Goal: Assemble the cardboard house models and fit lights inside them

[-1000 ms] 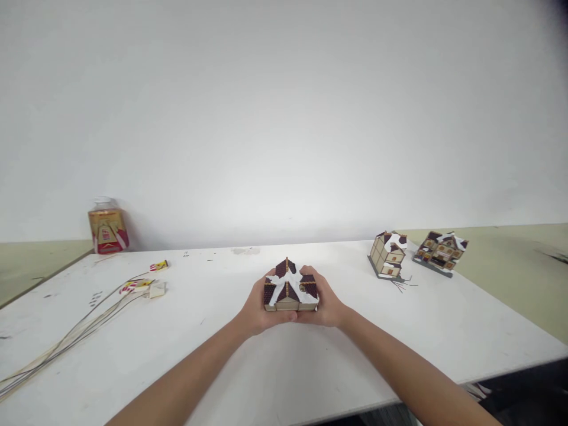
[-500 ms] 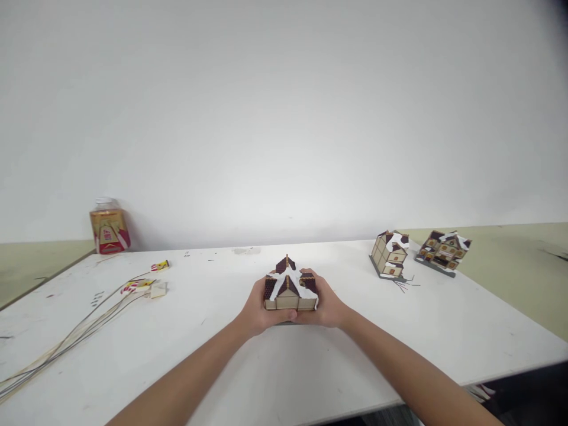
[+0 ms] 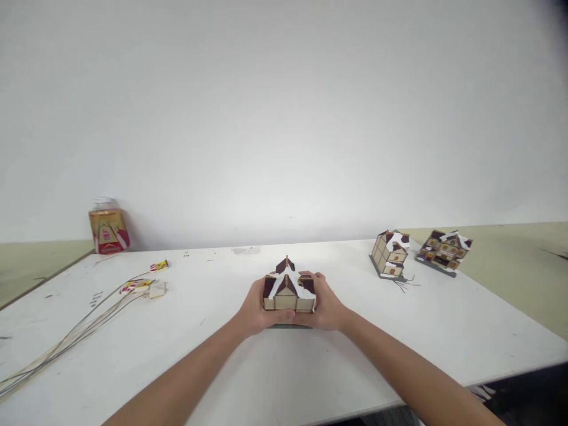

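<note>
A model house [image 3: 287, 302] with a dark red roof, white snow patches and beige walls is at the middle of the white table [image 3: 266, 367]. Round its left side my left hand [image 3: 256, 312] is closed, and my right hand [image 3: 326, 309] grips the right side. Both thumbs meet along the lower part of the near wall. Beneath them shows a strip of the house's grey base. The far fingers are mostly hidden behind the house. Whether the base rests on the table I cannot tell.
Two more model houses, one beige-sided [image 3: 389, 255] and one with its front showing [image 3: 445, 252], stand at the right back, thin wires beside the first. At left lie small striped yellow-and-red pieces [image 3: 138, 286] and long wires [image 3: 66, 346]. A labelled bottle [image 3: 109, 228] stands in the left corner.
More of the grey base now shows under my thumbs. The house and both hands have shifted very slightly left and nearer in the view; both hands still hold it.
</note>
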The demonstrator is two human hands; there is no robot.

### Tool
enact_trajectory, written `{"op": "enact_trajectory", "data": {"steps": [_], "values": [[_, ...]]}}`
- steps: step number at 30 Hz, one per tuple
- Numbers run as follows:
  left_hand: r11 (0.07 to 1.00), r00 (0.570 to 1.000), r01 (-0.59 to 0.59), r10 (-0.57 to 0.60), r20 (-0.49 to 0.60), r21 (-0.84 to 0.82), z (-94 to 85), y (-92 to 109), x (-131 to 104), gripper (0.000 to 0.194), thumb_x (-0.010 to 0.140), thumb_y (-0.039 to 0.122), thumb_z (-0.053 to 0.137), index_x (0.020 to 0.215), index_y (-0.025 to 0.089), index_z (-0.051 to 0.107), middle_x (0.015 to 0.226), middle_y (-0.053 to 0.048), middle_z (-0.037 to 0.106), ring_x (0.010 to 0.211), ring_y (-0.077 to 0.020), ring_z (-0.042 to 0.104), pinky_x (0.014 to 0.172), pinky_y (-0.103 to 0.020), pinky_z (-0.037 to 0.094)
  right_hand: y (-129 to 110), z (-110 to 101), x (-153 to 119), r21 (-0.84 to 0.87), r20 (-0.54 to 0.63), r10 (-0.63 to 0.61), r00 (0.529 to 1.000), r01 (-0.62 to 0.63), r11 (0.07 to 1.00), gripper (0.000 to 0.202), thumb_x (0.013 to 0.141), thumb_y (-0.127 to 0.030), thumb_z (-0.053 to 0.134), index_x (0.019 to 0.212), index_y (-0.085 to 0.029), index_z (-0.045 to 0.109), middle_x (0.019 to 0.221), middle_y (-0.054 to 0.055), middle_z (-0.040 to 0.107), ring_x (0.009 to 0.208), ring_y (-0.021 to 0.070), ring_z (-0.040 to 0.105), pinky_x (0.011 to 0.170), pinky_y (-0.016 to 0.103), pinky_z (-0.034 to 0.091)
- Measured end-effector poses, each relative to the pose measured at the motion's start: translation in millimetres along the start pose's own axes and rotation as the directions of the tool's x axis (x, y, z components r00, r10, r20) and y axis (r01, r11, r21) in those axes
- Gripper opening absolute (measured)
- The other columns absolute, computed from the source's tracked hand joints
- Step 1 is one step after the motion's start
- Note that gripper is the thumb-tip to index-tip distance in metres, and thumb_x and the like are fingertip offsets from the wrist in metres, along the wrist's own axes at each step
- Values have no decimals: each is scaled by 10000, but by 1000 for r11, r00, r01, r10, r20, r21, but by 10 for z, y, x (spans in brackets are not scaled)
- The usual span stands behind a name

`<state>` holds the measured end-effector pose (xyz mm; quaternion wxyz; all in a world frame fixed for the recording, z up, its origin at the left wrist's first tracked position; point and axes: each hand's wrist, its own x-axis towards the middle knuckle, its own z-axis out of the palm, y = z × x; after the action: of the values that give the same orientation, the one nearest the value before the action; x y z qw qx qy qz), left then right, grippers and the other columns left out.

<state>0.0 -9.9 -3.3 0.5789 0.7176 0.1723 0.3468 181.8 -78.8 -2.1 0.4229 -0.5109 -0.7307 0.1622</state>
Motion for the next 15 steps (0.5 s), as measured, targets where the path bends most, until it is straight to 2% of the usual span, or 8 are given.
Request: {"op": "enact_trajectory", "data": {"steps": [5, 15], "values": [[997, 1000, 28, -28, -12, 77, -4, -2, 5, 498, 534, 353, 844, 921, 143, 611, 854, -66, 644, 766, -217, 598, 664, -310, 496, 34, 15, -12, -21, 24, 0, 1000, 1, 1000, 540, 557, -373, 825, 1011, -214, 580, 1039, 71, 616, 952, 253, 583, 888, 461, 414], [990, 997, 41, -51, 65, 136, -44, -30, 57, 413, 610, 390, 787, 902, 146, 623, 807, -65, 637, 749, -214, 592, 654, -317, 494, 177, 105, -31, 34, -22, 32, 999, -32, 999, 603, 521, -339, 853, 1042, -210, 577, 1086, 78, 615, 1027, 267, 588, 913, 464, 437]]}}
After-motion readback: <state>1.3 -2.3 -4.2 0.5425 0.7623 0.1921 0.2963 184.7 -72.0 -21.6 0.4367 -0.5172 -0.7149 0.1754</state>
